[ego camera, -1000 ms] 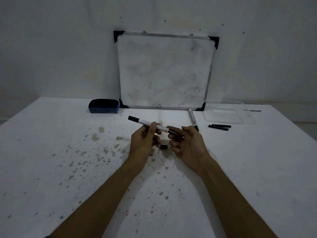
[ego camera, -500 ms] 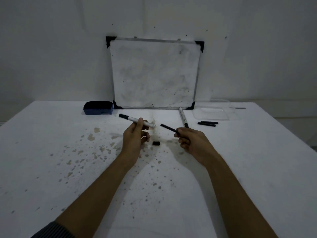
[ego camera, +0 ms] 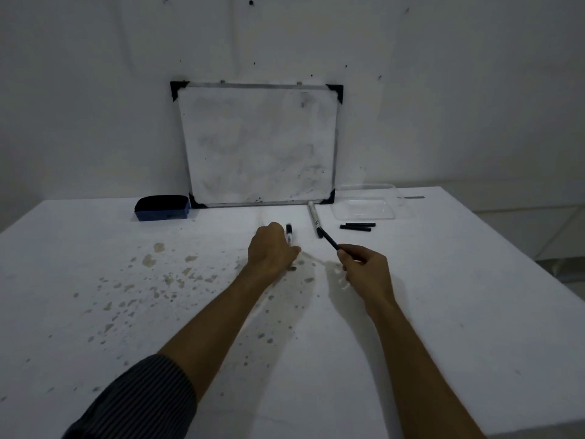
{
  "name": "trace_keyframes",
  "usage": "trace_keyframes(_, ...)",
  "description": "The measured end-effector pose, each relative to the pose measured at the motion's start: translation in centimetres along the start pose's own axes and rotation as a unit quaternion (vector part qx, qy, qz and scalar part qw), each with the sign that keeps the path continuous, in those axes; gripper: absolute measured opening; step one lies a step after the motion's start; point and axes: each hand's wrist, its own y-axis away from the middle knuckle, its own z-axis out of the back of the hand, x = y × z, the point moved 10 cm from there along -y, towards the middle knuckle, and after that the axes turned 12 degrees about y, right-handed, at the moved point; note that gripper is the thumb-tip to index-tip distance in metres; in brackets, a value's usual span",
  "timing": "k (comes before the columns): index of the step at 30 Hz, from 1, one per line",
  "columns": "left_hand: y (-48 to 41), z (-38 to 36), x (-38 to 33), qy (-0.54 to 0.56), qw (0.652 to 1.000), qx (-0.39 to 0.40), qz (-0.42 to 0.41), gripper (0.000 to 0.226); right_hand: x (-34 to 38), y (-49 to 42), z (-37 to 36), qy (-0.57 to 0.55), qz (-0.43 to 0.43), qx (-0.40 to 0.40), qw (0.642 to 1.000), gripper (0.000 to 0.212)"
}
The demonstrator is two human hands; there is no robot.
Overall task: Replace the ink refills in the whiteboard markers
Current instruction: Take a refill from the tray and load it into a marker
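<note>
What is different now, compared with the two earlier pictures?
The right hand pulled the black refill out of the marker barrel and moved right. The left hand carried the barrel forward and turned it. The second marker, spare refills, eraser and whiteboard stayed.

Marker body mostly hidden behind left hand; its grip unseen; sleeve cut off.

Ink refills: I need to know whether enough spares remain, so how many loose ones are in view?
3. One refill is pinched in the right hand. Two spare refills lie side by side on the table, near the clear tray. Others may sit hidden inside markers.
</note>
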Motion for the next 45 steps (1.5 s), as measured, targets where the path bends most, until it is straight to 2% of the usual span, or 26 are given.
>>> trace_keyframes(4,0.0,-0.3,-0.5,-0.043,0.999,-0.008,-0.007,0.041,0.0,-0.1,-0.2,0.012,0.013,0.001,1.000,0.017)
trace_keyframes(8,-0.3,0.6,-0.1,-0.065,0.998,-0.019,-0.006,0.056,0.1,-0.1,-0.2,0.016,0.013,-0.006,1.000,0.017)
trace_keyframes(12,-1.7,1.4,0.2,0.000,0.997,0.005,-0.083,0.049,0.3,-1.1,0.6,0.014,0.014,-0.021,1.000,0.017)
trace_keyframes(14,-2.2,1.0,1.0,0.025,0.994,0.027,-0.101,0.058,1.0,-2.3,1.4,0.032,0.021,-0.041,0.998,0.017)
trace_keyframes(18,-2.7,-0.1,3.1,0.091,0.992,0.036,-0.082,0.081,3.4,-5.7,3.4,0.125,0.065,-0.116,0.983,0.018)
trace_keyframes(22,-2.8,-0.9,3.1,0.028,0.991,0.035,-0.122,0.071,4.6,-10.5,4.6,0.241,0.091,-0.184,0.949,0.020)
trace_keyframes(29,-2.9,-1.8,3.6,0.014,0.990,0.044,-0.131,0.073,5.2,-17.2,3.6,0.417,0.057,-0.158,0.893,0.023)
trace_keyframes(35,-3.0,-1.5,3.5,0.027,0.990,0.032,-0.132,0.066,4.7,-18.6,2.8,0.410,0.008,-0.128,0.903,0.021)
trace_keyframes(42,-3.1,-1.2,3.1,0.045,0.992,0.037,-0.113,0.057,5.5,-13.8,2.8,0.271,0.078,-0.170,0.944,0.020)
trace_keyframes(44,-3.0,-1.0,2.9,0.050,0.992,0.037,-0.114,0.055,5.1,-11.1,1.9,0.214,0.083,-0.146,0.962,0.016)
trace_keyframes(45,-3.0,-0.8,2.6,0.055,0.991,0.035,-0.114,0.054,4.8,-9.7,0.8,0.187,0.083,-0.104,0.973,0.014)
